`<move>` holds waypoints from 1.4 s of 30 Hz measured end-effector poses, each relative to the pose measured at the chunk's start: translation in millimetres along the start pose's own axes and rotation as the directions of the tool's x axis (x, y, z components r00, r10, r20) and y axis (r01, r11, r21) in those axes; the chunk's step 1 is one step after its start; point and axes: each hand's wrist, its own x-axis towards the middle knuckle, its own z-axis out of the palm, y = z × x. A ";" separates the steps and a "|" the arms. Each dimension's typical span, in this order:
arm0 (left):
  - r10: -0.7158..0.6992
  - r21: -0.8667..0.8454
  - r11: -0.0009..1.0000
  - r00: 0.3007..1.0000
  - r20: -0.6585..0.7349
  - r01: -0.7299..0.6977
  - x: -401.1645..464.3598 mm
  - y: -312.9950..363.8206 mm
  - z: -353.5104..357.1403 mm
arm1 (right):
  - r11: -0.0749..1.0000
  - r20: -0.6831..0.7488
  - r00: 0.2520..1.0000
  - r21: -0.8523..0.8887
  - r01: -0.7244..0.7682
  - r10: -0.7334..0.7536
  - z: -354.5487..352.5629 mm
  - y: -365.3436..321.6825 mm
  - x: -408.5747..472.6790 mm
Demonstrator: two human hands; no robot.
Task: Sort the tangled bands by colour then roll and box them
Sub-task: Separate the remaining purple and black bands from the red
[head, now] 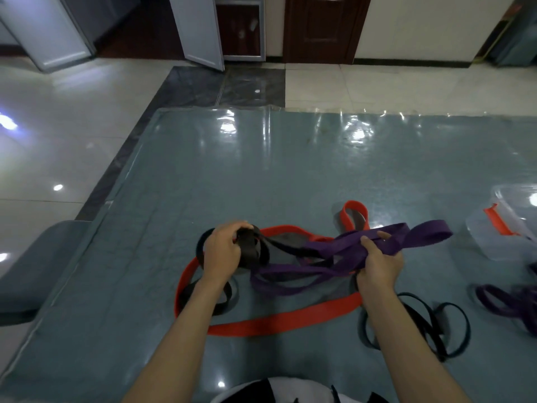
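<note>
- The left hand (222, 251) curls its fingers round a bunched black band (250, 247), gripping it above the table (203, 170).
- From that bunch a black strip runs to the right and disappears under the purple band (334, 257), so the two are still tangled together.
- The right hand (379, 261) holds a gathered bundle of the purple band, fingers wrapped round it and thumb laid along the top.
- Loops of the purple band hang down between the two hands, and one wide loop sticks out to the right past the right hand.
- A long red band (276, 322) lies flat on the table in a big loop beneath both hands; a smaller loop of red stands up behind the purple bundle, though whether it belongs to the same band cannot be told.
- More black band lies under the left forearm, inside the red loop.
- A separate pile of thin black bands (444, 327) lies on the table just right of the right forearm.
- Another heap of purple bands (505, 301) lies near the right edge of the view, apart from the tangle.
- A clear plastic box (505, 228) with a red clasp sits on the right side of the table, behind that purple heap.
- The table is covered with a glossy blue-grey sheet.
</note>
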 end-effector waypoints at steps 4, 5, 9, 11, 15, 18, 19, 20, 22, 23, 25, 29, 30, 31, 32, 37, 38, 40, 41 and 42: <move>0.118 0.154 0.982 0.992 -0.050 -0.110 10.8 11.7 -24.5 | 0.998 0.023 0.998 -0.029 0.060 -0.059 -3.4 -1.4 -6.2; 0.138 0.181 0.976 0.988 -0.066 -0.125 13.7 16.4 -30.0 | 0.996 0.034 0.996 -0.041 0.082 -0.080 -3.7 -1.8 -7.9; 0.178 0.248 0.959 0.973 -0.145 -0.139 21.4 32.2 -53.3 | 0.988 0.067 0.988 -0.064 0.142 -0.137 -3.4 -1.5 -11.7; 0.166 0.228 0.965 0.972 -0.166 -0.126 22.5 34.7 -62.3 | 0.987 0.070 0.987 -0.051 0.149 -0.145 -2.5 -0.9 -13.2; 0.130 0.240 0.966 0.984 -0.123 -0.097 19.8 33.3 -71.9 | 0.977 0.026 0.978 -0.056 0.207 -0.206 -0.1 2.4 -12.7; 0.188 0.296 0.933 0.978 0.088 -0.205 16.7 30.2 -76.0 | 0.980 0.010 0.982 -0.053 0.190 -0.190 4.5 7.3 -13.4; 0.211 0.284 0.921 0.955 0.210 -0.266 16.7 29.3 -77.0 | 0.981 0.014 0.983 -0.064 0.184 -0.183 6.5 9.5 -14.1; 0.221 0.260 0.915 0.921 0.322 -0.310 16.9 29.4 -77.6 | 0.979 0.017 0.983 -0.082 0.184 -0.183 8.5 11.1 -14.5; 0.220 0.218 0.915 0.872 0.437 -0.340 16.1 29.1 -78.2 | 0.975 0.027 0.982 -0.115 0.191 -0.189 12.2 13.4 -13.3; 0.218 0.201 0.922 0.873 0.436 -0.331 15.0 28.0 -78.4 | 0.973 0.033 0.981 -0.125 0.194 -0.192 14.2 14.0 -11.8; 0.204 0.155 0.948 0.904 0.376 -0.279 12.7 25.1 -81.2 | 0.966 0.048 0.977 -0.148 0.211 -0.206 17.8 14.4 -8.4; 0.155 0.132 0.971 0.946 0.284 -0.199 12.6 21.6 -92.6 | 0.952 0.054 0.969 -0.180 0.247 -0.241 26.9 9.2 -3.2; 0.152 0.126 0.973 0.951 0.270 -0.191 13.0 21.0 -96.2 | 0.952 0.041 0.969 -0.183 0.246 -0.243 29.8 7.5 0.1; 0.147 0.117 0.976 0.955 0.260 -0.182 13.1 20.6 -100.1 | 0.952 0.026 0.970 -0.186 0.242 -0.242 32.9 5.4 3.2; 0.137 0.114 0.979 0.957 0.257 -0.170 12.8 20.8 -104.3 | 0.952 0.013 0.970 -0.189 0.241 -0.243 35.9 4.1 6.7; 0.075 0.136 0.982 0.929 0.363 -0.132 14.3 19.2 -117.2 | 0.928 0.002 0.958 -0.247 0.278 -0.286 49.5 1.2 17.5; 0.064 0.132 0.984 0.923 0.378 -0.123 14.5 18.7 -118.6 | 0.925 -0.001 0.958 -0.260 0.276 -0.286 52.0 1.0 19.9; 0.062 0.112 0.987 0.922 0.383 -0.113 14.8 16.8 -121.5 | 0.919 -0.011 0.958 -0.286 0.273 -0.288 57.4 1.7 24.3; 0.064 0.100 0.989 0.921 0.384 -0.110 14.9 15.5 -122.8 | 0.918 -0.019 0.958 -0.292 0.269 -0.286 60.3 1.9 25.4; 0.064 0.088 0.991 0.920 0.387 -0.106 14.5 14.5 -124.0 | 0.921 -0.032 0.959 -0.287 0.261 -0.282 63.1 1.9 26.1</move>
